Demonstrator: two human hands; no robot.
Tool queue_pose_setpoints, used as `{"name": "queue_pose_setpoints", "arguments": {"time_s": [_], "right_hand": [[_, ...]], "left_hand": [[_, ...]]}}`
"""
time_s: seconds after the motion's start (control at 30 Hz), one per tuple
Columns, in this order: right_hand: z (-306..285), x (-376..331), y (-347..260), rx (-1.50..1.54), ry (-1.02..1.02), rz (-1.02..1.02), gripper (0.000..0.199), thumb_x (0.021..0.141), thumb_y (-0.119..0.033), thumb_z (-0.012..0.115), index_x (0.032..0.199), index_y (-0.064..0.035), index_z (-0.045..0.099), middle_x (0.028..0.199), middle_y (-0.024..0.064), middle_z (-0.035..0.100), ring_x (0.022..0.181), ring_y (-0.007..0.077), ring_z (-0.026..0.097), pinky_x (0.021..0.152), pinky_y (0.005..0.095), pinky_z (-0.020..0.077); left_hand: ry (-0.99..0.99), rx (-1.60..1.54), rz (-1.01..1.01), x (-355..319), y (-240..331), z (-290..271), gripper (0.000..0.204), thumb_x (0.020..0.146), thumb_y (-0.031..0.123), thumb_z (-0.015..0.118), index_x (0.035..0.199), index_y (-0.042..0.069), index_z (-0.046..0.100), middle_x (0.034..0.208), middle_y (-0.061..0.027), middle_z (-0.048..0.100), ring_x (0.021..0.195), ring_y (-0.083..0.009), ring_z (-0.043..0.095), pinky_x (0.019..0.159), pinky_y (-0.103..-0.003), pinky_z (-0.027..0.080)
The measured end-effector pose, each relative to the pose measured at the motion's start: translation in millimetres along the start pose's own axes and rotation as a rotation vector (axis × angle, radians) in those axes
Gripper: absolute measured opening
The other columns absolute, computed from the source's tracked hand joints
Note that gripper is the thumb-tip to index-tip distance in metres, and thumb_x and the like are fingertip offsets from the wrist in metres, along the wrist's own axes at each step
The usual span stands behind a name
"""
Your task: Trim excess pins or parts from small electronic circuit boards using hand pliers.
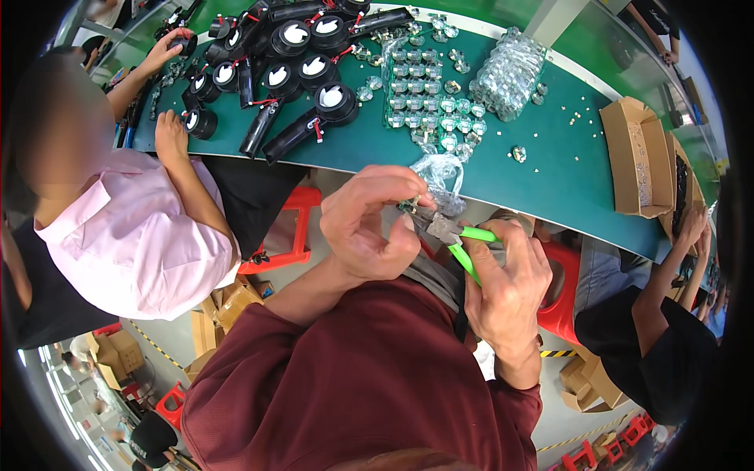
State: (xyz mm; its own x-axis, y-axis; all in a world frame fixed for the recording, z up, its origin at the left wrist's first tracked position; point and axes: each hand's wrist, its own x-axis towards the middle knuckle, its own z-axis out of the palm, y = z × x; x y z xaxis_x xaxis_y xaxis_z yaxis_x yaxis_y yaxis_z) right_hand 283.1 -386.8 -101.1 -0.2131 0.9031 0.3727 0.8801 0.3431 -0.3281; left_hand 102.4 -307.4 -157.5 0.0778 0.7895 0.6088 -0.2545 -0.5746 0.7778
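Observation:
Between its thumb and fingers my left hand pinches a small circuit board, mostly covered by the fingertips. My right hand is wrapped round the green handles of a pair of cutting pliers. The metal jaws of the pliers point at the board, close beside it; whether they touch it I cannot tell. Just beyond my hands, a crumpled clear plastic bag hangs over the table's near edge. Farther in lies a panel of several small round boards, with loose ones around it.
Black handled units with round heads are heaped at the left of the green table. A bubble-wrapped stack stands at the back. An open cardboard box is at right. Co-workers sit on both sides; red stools stand below.

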Motion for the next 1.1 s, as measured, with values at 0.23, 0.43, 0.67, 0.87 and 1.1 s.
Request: {"name": "queue_pose_setpoints", "arguments": {"time_s": [0.23, 0.43, 0.67, 0.87, 1.1], "right_hand": [[1, -1, 1, 0.003, 0.018, -0.004, 0.027, 0.078, -0.008, 0.07, 0.105, -0.0065, 0.074, 0.098, 0.0102, 0.06, 0.081, 0.0285, 0.064, 0.065, 0.0384, 0.0439], [1, -3, -1, 0.008, 0.0, 0.01, 0.03, 0.077, -0.007, 0.07, 0.107, -0.0067, 0.074, 0.098, 0.0107, 0.06, 0.084, 0.0309, 0.066, 0.068, 0.0395, 0.046], [1, -4, -1, 0.016, 0.004, 0.009, 0.033, 0.075, -0.006, 0.071, 0.107, -0.0065, 0.074, 0.099, 0.0106, 0.06, 0.085, 0.0311, 0.066, 0.068, 0.0395, 0.0461], [-7, -2, -4, -0.002, -0.012, 0.027, 0.033, 0.076, -0.006, 0.07, 0.109, -0.0059, 0.074, 0.098, 0.0105, 0.06, 0.084, 0.0298, 0.065, 0.069, 0.0391, 0.046], [-10, -2, -8, -0.029, -0.088, 0.04, 0.036, 0.078, -0.009, 0.068, 0.114, -0.0046, 0.073, 0.098, 0.0121, 0.058, 0.083, 0.0306, 0.064, 0.069, 0.0398, 0.0488]], "left_hand": [[-0.002, -0.01, 0.014, -1, -1, 0, 0.04, 0.066, -0.014, 0.054, 0.105, -0.009, 0.061, 0.1, -0.0228, 0.064, 0.08, -0.0241, 0.069, 0.074, -0.035, 0.062], [0.007, -0.045, 0.016, -3, -3, 1, 0.039, 0.068, -0.013, 0.052, 0.106, -0.009, 0.059, 0.101, -0.0231, 0.063, 0.08, -0.0245, 0.069, 0.074, -0.036, 0.063], [-0.006, -0.036, 0.057, -3, -5, 0, 0.04, 0.069, -0.014, 0.052, 0.108, -0.009, 0.058, 0.102, -0.0233, 0.062, 0.08, -0.0246, 0.069, 0.073, -0.037, 0.063], [-0.171, -0.032, 0.047, 0, -7, -8, 0.027, 0.09, -0.006, 0.052, 0.117, -0.005, 0.05, 0.108, -0.024, 0.058, 0.087, -0.025, 0.067, 0.077, -0.043, 0.064], [-0.228, -0.083, 0.031, 3, -12, -11, 0.026, 0.093, -0.005, 0.052, 0.119, -0.005, 0.05, 0.109, -0.0243, 0.057, 0.087, -0.0252, 0.067, 0.077, -0.045, 0.064]]}}
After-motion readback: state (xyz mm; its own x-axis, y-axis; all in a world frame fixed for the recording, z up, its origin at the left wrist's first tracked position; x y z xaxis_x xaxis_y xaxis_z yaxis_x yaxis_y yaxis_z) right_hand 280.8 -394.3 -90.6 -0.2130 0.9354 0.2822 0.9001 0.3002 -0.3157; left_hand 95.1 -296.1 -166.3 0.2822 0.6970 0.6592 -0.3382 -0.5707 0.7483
